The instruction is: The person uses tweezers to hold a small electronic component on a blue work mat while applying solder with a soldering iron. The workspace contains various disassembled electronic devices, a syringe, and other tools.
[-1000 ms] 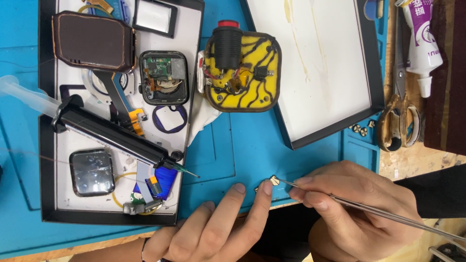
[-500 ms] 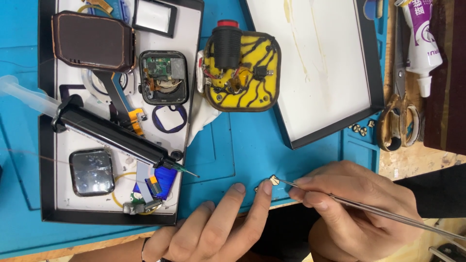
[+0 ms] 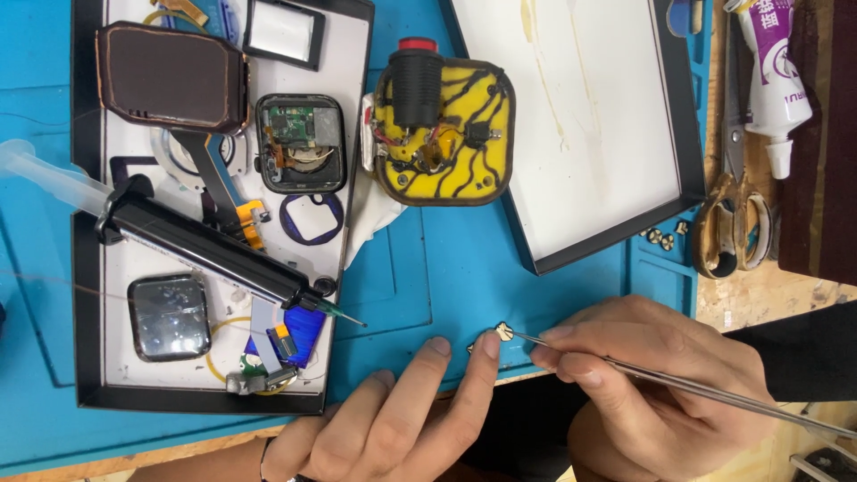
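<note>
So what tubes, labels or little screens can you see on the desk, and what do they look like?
Tube: top right beside the scissors, white with a purple label, nozzle pointing down.
Small dark screen: lower left in the black tray, rounded square, glossy.
Larger dark screen panel: top left of that tray, rounded, copper-edged.
Glass frame: top of the tray, black-rimmed rectangle.

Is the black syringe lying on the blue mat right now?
No, the black syringe lies across the black-rimmed tray, only its needle tip reaching over the blue mat.
</note>
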